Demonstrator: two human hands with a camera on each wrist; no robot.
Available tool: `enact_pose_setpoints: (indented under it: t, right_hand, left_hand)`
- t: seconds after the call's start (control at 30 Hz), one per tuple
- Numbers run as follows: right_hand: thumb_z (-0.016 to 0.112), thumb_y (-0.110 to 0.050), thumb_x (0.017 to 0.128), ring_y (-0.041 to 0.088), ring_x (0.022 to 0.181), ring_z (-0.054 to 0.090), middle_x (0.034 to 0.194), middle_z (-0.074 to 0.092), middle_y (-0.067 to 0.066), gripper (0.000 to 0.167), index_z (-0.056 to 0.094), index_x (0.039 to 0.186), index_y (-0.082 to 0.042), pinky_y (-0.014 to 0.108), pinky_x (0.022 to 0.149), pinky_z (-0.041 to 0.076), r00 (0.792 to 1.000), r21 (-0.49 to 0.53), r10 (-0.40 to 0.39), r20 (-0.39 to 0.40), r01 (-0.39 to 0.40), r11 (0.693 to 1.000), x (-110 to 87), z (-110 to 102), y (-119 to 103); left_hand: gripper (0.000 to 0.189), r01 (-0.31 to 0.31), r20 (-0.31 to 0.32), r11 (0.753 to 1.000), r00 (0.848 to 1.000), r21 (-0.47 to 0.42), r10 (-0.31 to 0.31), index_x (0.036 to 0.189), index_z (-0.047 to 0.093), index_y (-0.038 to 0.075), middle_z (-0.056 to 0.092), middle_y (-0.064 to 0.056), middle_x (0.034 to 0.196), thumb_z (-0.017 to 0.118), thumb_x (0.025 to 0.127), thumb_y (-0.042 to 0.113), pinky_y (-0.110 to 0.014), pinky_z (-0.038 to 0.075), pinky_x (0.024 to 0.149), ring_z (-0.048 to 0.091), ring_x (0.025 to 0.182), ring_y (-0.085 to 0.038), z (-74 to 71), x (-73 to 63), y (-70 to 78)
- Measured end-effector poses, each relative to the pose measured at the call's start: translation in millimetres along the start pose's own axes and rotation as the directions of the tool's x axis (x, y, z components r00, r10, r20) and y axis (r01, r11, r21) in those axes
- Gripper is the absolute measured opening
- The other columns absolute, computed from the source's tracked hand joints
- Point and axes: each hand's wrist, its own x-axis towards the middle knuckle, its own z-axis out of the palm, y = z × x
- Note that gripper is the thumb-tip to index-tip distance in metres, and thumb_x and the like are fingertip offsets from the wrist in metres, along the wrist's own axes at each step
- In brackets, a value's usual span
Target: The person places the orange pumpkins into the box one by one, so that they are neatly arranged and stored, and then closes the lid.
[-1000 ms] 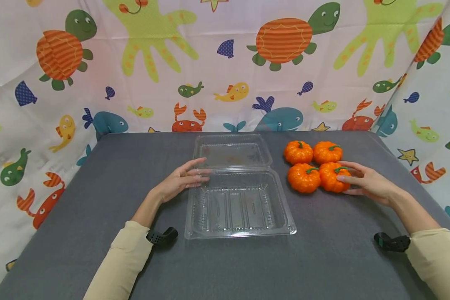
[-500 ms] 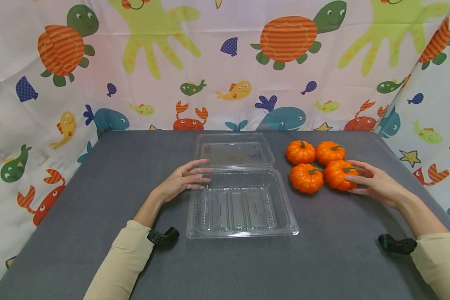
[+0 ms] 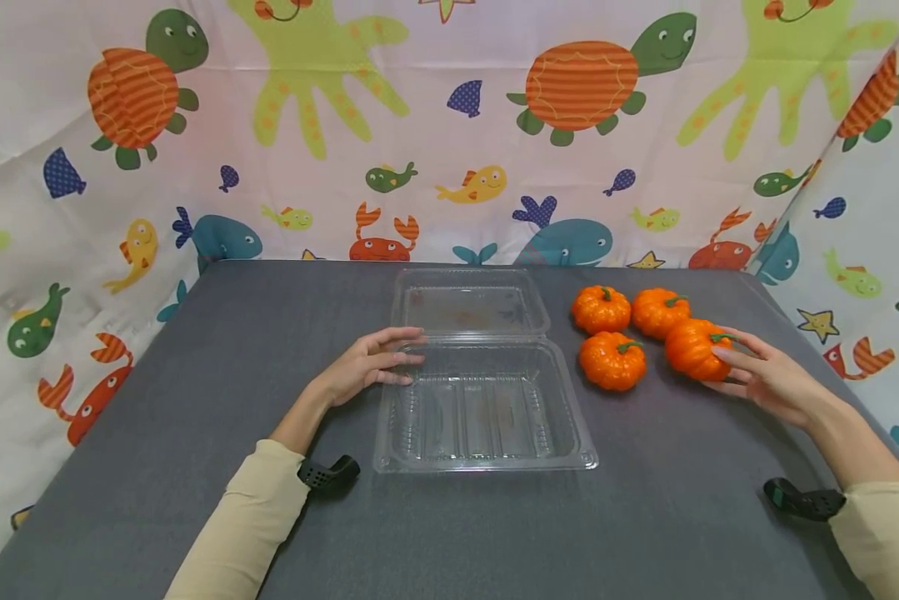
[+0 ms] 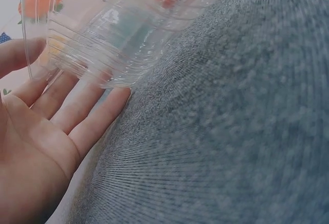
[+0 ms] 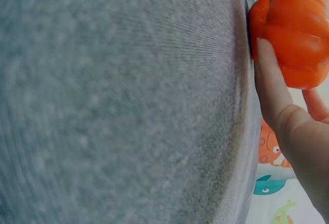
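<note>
The right grip point(image 3: 779, 382) holds a miniature pumpkin point(image 3: 691, 350) right of the clear clamshell container point(image 3: 479, 408); even pressure suits the pumpkin's ribs. The left grip point(image 3: 355, 367), loose-fingered, could steady the container.

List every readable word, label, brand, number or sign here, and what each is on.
None: I can read no text in any current view.
Orange pumpkins: no lettering visible.
Clear container: moulded ridges, nothing legible.
Backdrop cloth: printed sea animals, no words seen.
Black straps: any marks too small to read.
</note>
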Motion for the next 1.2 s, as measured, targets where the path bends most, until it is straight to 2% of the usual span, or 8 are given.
enact_pose_setpoints:
  t: [0.1, 0.23, 0.4, 0.47, 0.63, 0.8, 1.0, 1.2]
  right_hand:
    - [0.043, -0.011, 0.101, 0.011, 0.098, 0.061, 0.119, 0.050, -0.008, 0.035, 0.032, 0.131, -0.025, 0.036, 0.081, 0.052, 0.999, 0.095, -0.040, 0.032, 0.037, 0.995, -3.0, -1.0, -0.9]
    - [0.043, -0.012, 0.102, 0.016, 0.098, 0.062, 0.112, 0.057, -0.007, 0.033, 0.031, 0.130, -0.024, 0.039, 0.083, 0.051, 0.998, 0.176, -0.046, 0.032, 0.040, 0.984, -2.4, 0.0, -5.9]
    - [0.044, -0.014, 0.101, 0.016, 0.097, 0.062, 0.112, 0.054, -0.006, 0.067, -0.001, 0.150, -0.022, 0.038, 0.084, 0.051, 1.000, 0.234, -0.030, 0.006, 0.028, 0.972, 0.3, 3.2, -10.8]
    - [0.043, -0.013, 0.102, 0.016, 0.098, 0.062, 0.113, 0.055, -0.004, 0.067, -0.003, 0.150, -0.021, 0.037, 0.084, 0.051, 0.998, 0.252, -0.050, 0.027, 0.041, 0.967, 1.0, 4.7, -11.5]
    - [0.038, -0.010, 0.102, 0.019, 0.103, 0.061, 0.115, 0.058, 0.001, 0.032, 0.031, 0.132, -0.018, 0.040, 0.086, 0.050, 0.988, 0.320, -0.116, 0.098, 0.079, 0.944, 1.9, 7.7, -11.1]
    - [0.041, -0.008, 0.101, 0.023, 0.100, 0.062, 0.115, 0.058, -0.001, 0.028, 0.053, 0.122, -0.022, 0.046, 0.084, 0.050, 0.990, 0.325, -0.110, 0.083, 0.078, 0.943, 3.3, 12.9, -14.4]
    - [0.043, -0.009, 0.101, 0.021, 0.099, 0.063, 0.113, 0.059, -0.002, 0.031, 0.040, 0.129, -0.022, 0.042, 0.083, 0.051, 0.993, 0.310, -0.103, 0.052, 0.083, 0.947, 8.0, 22.2, -18.1]
    - [0.040, -0.006, 0.101, 0.021, 0.103, 0.062, 0.118, 0.058, -0.001, 0.034, 0.042, 0.131, -0.023, 0.041, 0.084, 0.051, 0.983, 0.338, -0.156, 0.099, 0.114, 0.934, 12.9, 31.2, -22.0]
  left_hand:
    - [0.050, 0.002, 0.003, 1.000, 1.000, 0.008, -0.002, 0.144, 0.031, -0.006, 0.032, -0.022, 0.148, 0.048, 0.099, 0.007, -0.042, 0.049, 0.088, 0.048, 0.124, -0.031, 0.6, 0.7, 0.4]
    - [0.050, -0.002, 0.002, 1.000, 1.000, 0.009, 0.002, 0.144, 0.031, -0.007, 0.031, -0.022, 0.148, 0.048, 0.099, 0.008, -0.043, 0.049, 0.088, 0.047, 0.124, -0.033, 0.8, 0.7, 1.5]
    - [0.050, -0.008, 0.006, 1.000, 1.000, 0.006, 0.008, 0.145, 0.029, -0.006, 0.029, -0.023, 0.149, 0.045, 0.098, 0.005, -0.045, 0.048, 0.088, 0.043, 0.126, -0.039, 0.8, 0.9, 1.3]
    - [0.050, -0.007, 0.006, 1.000, 1.000, 0.008, 0.007, 0.145, 0.029, -0.006, 0.029, -0.022, 0.149, 0.044, 0.098, 0.004, -0.045, 0.048, 0.088, 0.042, 0.127, -0.039, 0.4, 1.1, 0.7]
    - [0.051, -0.001, -0.002, 1.000, 1.000, 0.013, 0.001, 0.145, 0.029, -0.005, 0.030, -0.021, 0.149, 0.043, 0.098, 0.002, -0.046, 0.048, 0.088, 0.043, 0.126, -0.038, 0.4, 1.6, -0.8]
    - [0.051, -0.006, -0.006, 1.000, 1.000, 0.009, 0.006, 0.145, 0.030, -0.005, 0.030, -0.021, 0.150, 0.044, 0.097, 0.002, -0.045, 0.049, 0.087, 0.044, 0.125, -0.038, 1.7, 1.8, 0.1]
    - [0.050, -0.016, 0.001, 1.000, 1.000, 0.010, 0.016, 0.145, 0.029, -0.005, 0.029, -0.021, 0.150, 0.044, 0.098, 0.003, -0.045, 0.049, 0.087, 0.044, 0.126, -0.039, 2.8, 1.1, 0.4]
    - [0.049, -0.016, -0.006, 1.000, 1.000, 0.013, 0.016, 0.145, 0.030, -0.005, 0.031, -0.022, 0.149, 0.043, 0.098, 0.003, -0.044, 0.049, 0.087, 0.047, 0.124, -0.034, 2.8, 1.5, -1.4]
